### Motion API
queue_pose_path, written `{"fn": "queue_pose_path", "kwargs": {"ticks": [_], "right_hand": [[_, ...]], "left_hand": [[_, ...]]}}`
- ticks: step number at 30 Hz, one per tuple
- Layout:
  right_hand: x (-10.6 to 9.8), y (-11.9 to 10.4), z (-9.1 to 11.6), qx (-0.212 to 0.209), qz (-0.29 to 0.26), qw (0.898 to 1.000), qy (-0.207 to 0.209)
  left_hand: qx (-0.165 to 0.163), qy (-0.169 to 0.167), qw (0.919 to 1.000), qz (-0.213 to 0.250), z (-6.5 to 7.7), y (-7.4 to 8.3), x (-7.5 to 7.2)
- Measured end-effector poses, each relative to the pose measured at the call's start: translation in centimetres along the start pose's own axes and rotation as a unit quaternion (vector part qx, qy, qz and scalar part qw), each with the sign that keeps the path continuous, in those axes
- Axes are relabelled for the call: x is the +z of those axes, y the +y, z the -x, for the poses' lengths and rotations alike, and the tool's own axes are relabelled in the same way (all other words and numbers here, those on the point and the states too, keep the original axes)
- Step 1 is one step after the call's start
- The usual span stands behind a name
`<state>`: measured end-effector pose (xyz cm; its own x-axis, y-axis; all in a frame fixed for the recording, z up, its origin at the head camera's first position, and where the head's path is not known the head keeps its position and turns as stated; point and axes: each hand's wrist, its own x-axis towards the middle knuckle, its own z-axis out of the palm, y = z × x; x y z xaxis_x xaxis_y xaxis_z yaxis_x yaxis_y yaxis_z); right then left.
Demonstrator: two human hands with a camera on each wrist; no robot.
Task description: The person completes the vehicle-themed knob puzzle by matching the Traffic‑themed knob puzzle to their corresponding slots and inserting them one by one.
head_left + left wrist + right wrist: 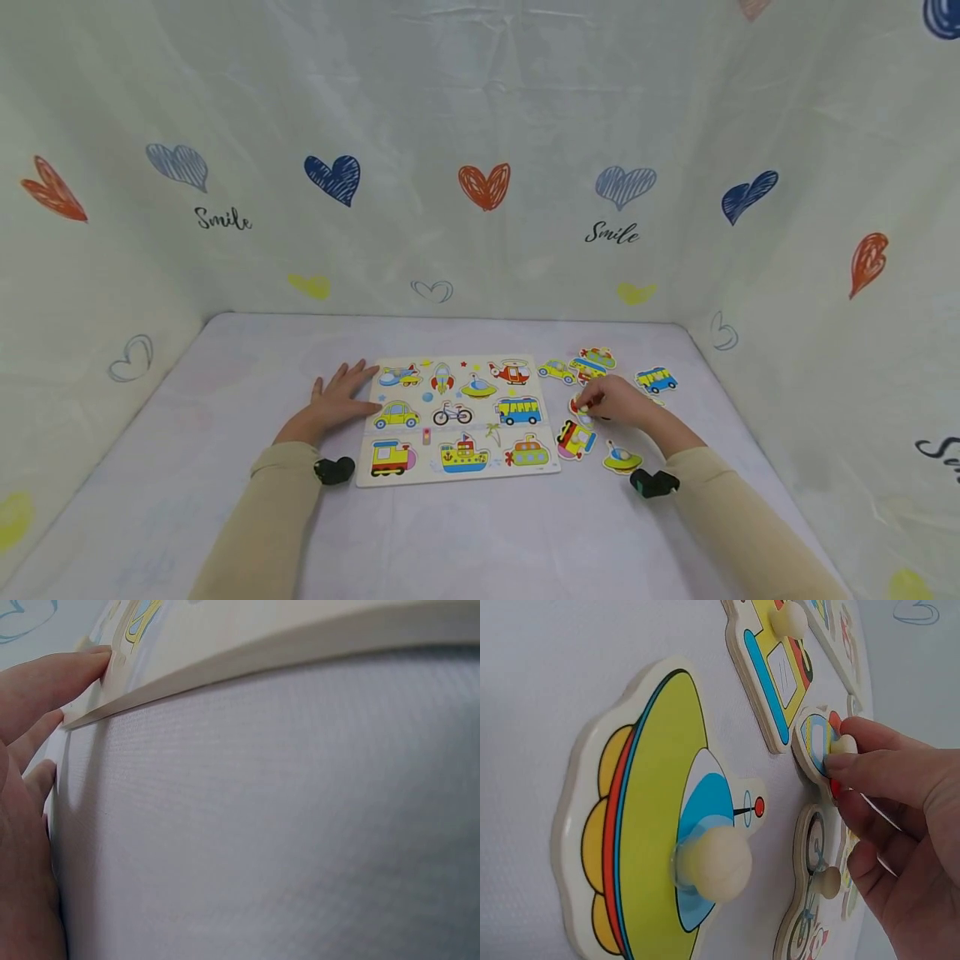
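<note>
A wooden puzzle board (465,478) with printed vehicles lies on the table. My left hand (335,402) rests at its left edge, fingers spread; in the left wrist view the thumb (71,679) touches the board's face. Right of the board, my right hand (618,400) pinches the wooden knob of a small blue-and-red puzzle piece (815,742) between thumb and finger. Just beside that piece lies a train piece (575,440). Closer to the wrist is a flying saucer piece (656,802). A bicycle piece (808,892) sits under the curled fingers, partly out of frame.
Beyond the right hand lie a car piece (557,372), a submarine piece (597,358) overlapping another piece, and a bus piece (656,380). A white cloth (480,542) covers the table. Hanging sheets with printed hearts (483,185) enclose its back and sides.
</note>
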<state>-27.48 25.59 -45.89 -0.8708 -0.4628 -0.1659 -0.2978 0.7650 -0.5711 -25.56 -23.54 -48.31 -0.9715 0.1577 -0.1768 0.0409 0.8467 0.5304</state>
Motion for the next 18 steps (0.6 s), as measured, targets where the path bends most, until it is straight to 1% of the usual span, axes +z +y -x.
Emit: {"fn": "queue_pose_path", "kwargs": {"ticks": [8, 14, 18], "right_hand": [[-0.4, -0.7, -0.4, 0.026, 0.012, 1.000, 0.003], [-0.6, -1.4, -0.8, 0.024, -0.004, 1.000, 0.012], [-0.7, -2.3, -1.2, 0.023, -0.010, 1.000, 0.010]], "left_hand": [[-0.001, -0.001, 1.0000, 0.000, 0.1, 0.1, 0.1], [-0.003, -0.001, 1.0000, -0.001, 0.1, 0.0, 0.1], [0.000, 0.003, 1.0000, -0.002, 0.0, -0.1, 0.1]]}}
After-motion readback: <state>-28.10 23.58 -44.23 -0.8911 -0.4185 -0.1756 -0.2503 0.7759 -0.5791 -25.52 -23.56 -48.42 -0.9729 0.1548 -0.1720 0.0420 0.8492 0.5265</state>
